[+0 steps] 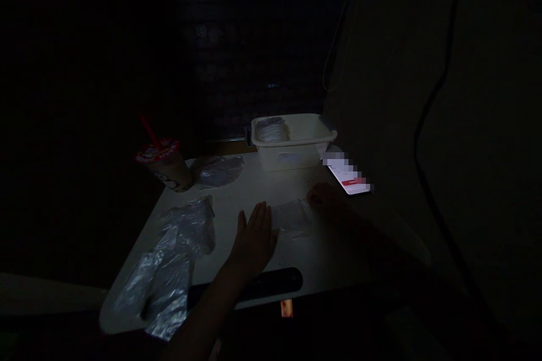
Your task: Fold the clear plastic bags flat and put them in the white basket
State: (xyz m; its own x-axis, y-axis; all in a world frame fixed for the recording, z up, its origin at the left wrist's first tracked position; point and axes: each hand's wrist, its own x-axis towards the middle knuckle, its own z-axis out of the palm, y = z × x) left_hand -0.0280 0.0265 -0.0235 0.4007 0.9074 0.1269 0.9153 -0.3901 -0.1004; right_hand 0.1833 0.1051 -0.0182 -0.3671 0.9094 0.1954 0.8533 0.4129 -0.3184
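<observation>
A small clear plastic bag [292,219] lies flat on the white table [231,203] between my two hands. My left hand [255,235] rests on the table with its fingers stretched out, along the bag's left edge. At the bag's upper right corner, my right hand [320,197] is closed, its fingers pinching the plastic; deep shadow hides much of this hand. More crumpled clear plastic bags [186,225] spread over the table's left side, down to the front edge. Another flat clear bag [220,171] lies farther back.
A white plastic bin [292,155] at the back holds a stack of clear bags [272,130]. To its right is a lit phone [348,177]. A drink cup [167,166] with a red straw stands at the back left. A dark elongated object [279,282] lies along the front edge.
</observation>
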